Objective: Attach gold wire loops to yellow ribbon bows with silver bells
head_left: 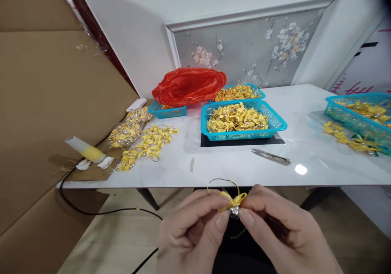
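Note:
Just in front of the table's near edge, I hold a small yellow ribbon bow with a silver bell under its middle. My left hand pinches the bow's left side between thumb and forefinger. On the other side, my right hand pinches the right loop, its thumb against the bell. A thin gold cord loops up above the bow, and a loose end hangs below. Parts of the bow are hidden by my fingertips.
Blue baskets of yellow bows stand at the back, one under a red plastic bag. Thread snips lie on the white table. Left are loose bows, bagged bows and a yellow thread cone; another basket is right.

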`<state>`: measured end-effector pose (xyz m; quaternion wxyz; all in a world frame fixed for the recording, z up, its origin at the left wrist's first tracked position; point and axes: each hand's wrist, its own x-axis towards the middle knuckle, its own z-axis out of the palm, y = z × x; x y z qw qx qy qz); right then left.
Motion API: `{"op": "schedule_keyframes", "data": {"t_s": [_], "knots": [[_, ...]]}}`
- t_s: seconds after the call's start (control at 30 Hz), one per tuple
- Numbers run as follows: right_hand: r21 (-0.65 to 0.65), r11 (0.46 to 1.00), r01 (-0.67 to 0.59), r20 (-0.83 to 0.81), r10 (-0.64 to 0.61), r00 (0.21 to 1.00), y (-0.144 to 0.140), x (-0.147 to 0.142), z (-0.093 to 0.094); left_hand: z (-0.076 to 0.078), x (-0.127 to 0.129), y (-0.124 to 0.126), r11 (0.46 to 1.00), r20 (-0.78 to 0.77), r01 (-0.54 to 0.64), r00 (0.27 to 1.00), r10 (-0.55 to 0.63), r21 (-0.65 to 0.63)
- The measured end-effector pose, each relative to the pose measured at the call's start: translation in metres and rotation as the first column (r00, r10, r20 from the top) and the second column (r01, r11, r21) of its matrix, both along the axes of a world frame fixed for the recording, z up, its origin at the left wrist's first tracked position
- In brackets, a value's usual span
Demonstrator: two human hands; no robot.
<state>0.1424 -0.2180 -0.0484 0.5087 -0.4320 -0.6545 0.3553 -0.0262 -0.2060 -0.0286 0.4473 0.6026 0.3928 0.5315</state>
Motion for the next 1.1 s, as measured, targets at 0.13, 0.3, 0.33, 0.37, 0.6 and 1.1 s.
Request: {"op": "schedule_keyframes", "data": {"t_s": [0.13,0.3,0.33,0.37,0.6,1.1], "knots": [[0.083,0.996,0.026,0.020,-0.028,0.999,0.001,-0.001,-0.002,-0.003,0.005,0.000,0.990,0.159,0.004,0.987,0.019,-0.141],[0.156,0.986,0.065,0.046,-0.073,0.996,0.003,0.010,0.004,-0.003,0.007,0.002,0.914,0.389,0.090,0.918,0.079,-0.396],[0.149,0.987,0.063,0.041,-0.069,0.997,0.003,0.012,0.004,-0.003,0.005,0.003,0.886,0.417,0.129,0.906,0.077,-0.445],[0.128,0.990,0.060,0.031,-0.065,0.997,0.002,0.014,0.002,-0.002,0.004,0.004,0.859,0.447,0.163,0.891,0.084,-0.486],[0.021,0.997,0.073,-0.119,-0.070,0.991,-0.002,0.005,-0.013,-0.006,0.002,0.013,0.606,0.652,0.373,0.679,0.338,-0.702],[0.421,0.881,0.218,0.003,-0.241,0.970,0.023,-0.025,0.009,-0.003,0.006,0.021,0.608,0.935,0.711,0.266,0.233,-0.353]]}}
